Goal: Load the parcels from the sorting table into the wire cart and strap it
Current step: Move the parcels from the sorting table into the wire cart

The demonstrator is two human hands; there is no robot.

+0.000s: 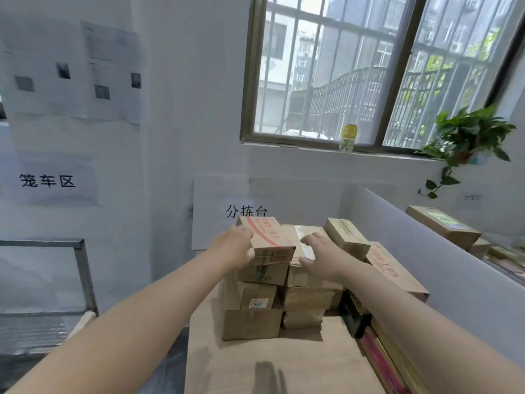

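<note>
Two bare forearms reach forward from the near corners over the brown table [270,365] and converge on a stack of cardboard parcels at its middle. The left hand [237,245] is curled round the left edge of the top parcel [270,237], a box with slanting red print across its lid. Its fingers lie over the upper edge and its thumb is against the near face. The right hand [321,254] grips the taped parcel [301,237] just beside it, with bent fingers on top and the thumb pressed to the near side. Both wrists are straight and the palms face inward.

Both held parcels sit on top of the stack, which stands three layers high on the table. A lower box [250,322] carries a white sticker [258,303] with handwritten digits that look like 2960. To the right a small box [345,237] lies tilted, and a long parcel with red print [395,268] leans against a white partition [426,265].

At the left, apart from the table, stands the grey metal frame of the wire cart [85,277].

On the far wall behind the stack a paper sign [246,211] reads 分拣台. A second sign [47,180] on the left wall reads 笼车区, and the sheets above it are too blurred to read. Beyond the partition lie more boxes [443,226]. On the windowsill stand a yellow-capped bottle [348,137] and a trailing plant [466,137].
</note>
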